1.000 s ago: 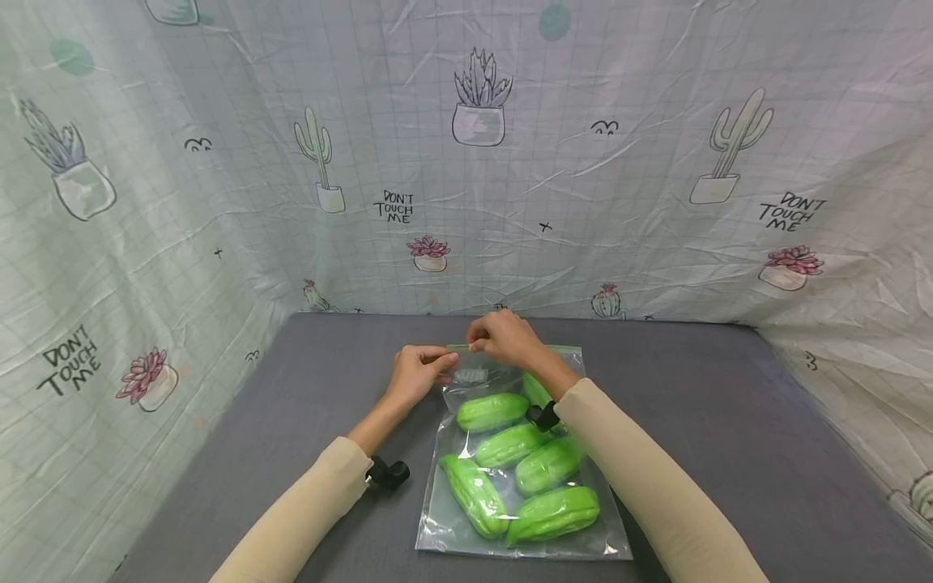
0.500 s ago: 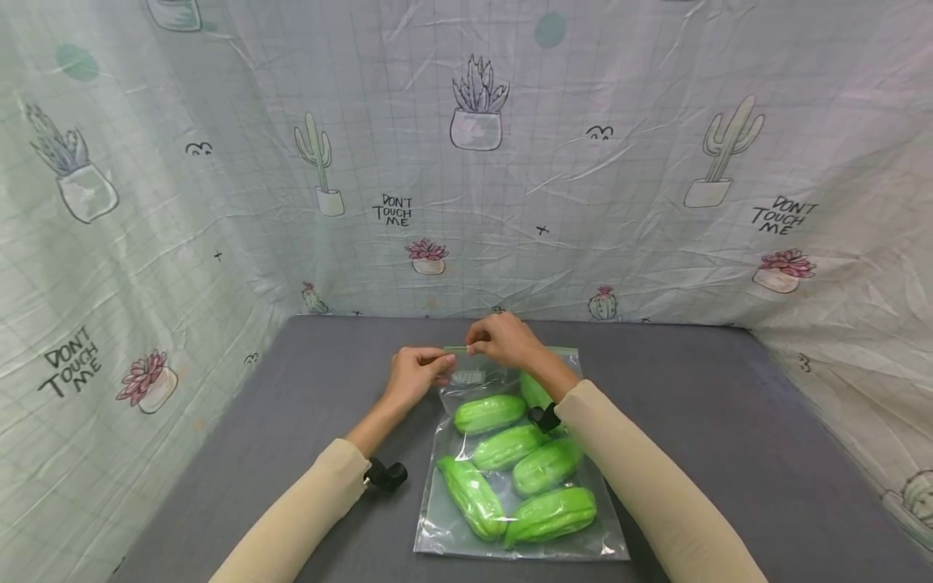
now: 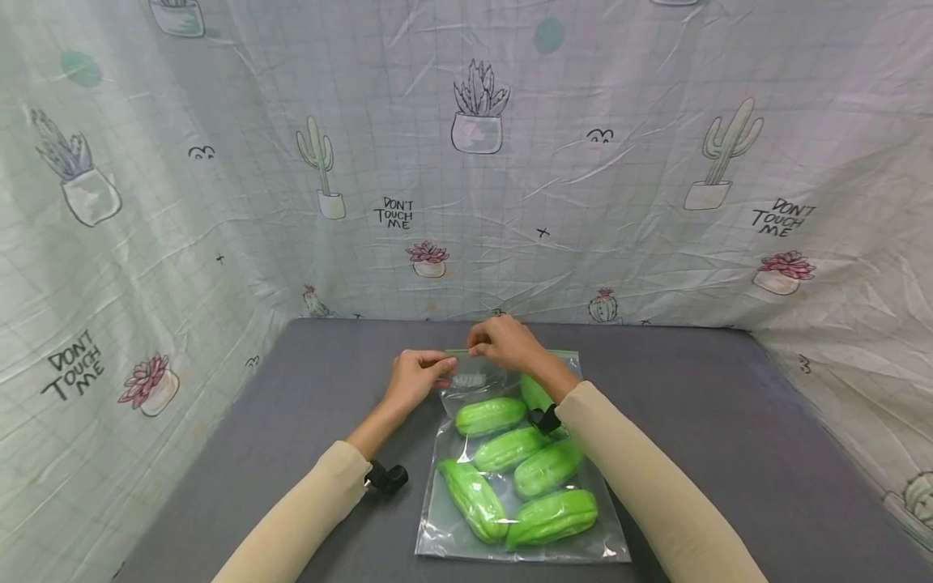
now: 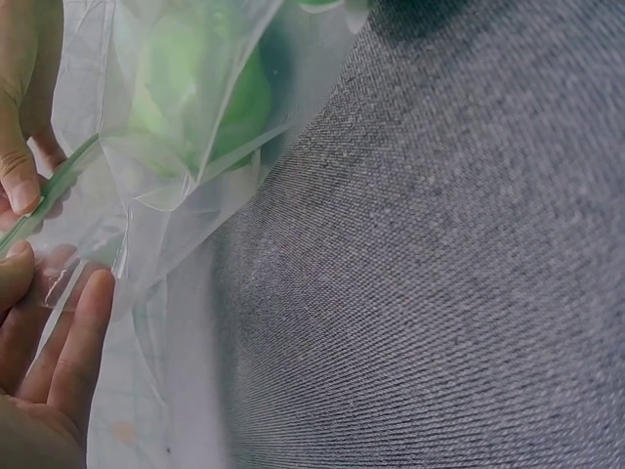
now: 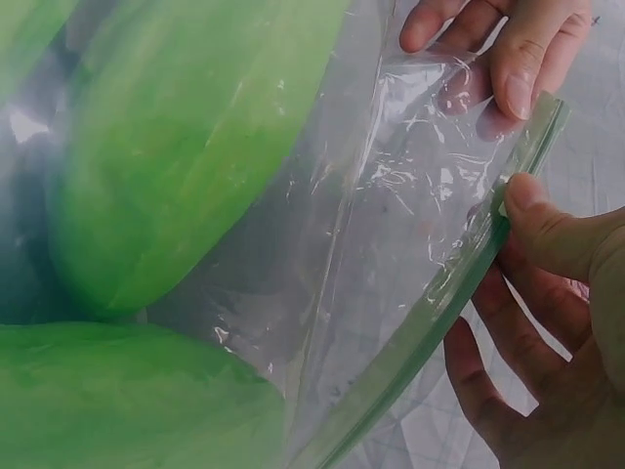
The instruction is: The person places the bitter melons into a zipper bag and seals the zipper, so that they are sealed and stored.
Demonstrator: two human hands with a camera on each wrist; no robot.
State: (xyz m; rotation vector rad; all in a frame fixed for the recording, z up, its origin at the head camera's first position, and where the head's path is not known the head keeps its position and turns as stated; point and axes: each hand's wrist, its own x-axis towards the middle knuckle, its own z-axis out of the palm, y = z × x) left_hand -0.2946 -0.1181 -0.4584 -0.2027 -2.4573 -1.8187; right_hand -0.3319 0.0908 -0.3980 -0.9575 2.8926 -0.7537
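A clear zip bag [image 3: 440, 534] lies on the table with several plump, ridged light-green vegetables [image 3: 490, 416] inside. Along its far edge runs a green zip strip [image 5: 420, 337]. My left hand [image 3: 417, 379] pinches the strip's left end between thumb and fingers, its other fingers spread behind the clear plastic in the left wrist view. Right beside it, my right hand [image 3: 504, 342] pinches the strip between thumb and forefinger, the remaining fingers loosely bent below it in the right wrist view. My right forearm covers part of the bag's right side.
The bag rests on a dark grey table [image 3: 692, 437]. A pale curtain [image 3: 525, 202] printed with cacti and lettering stands behind the table and along both sides. Black wrist camera mounts [image 3: 386, 478] sit at both sleeve cuffs.
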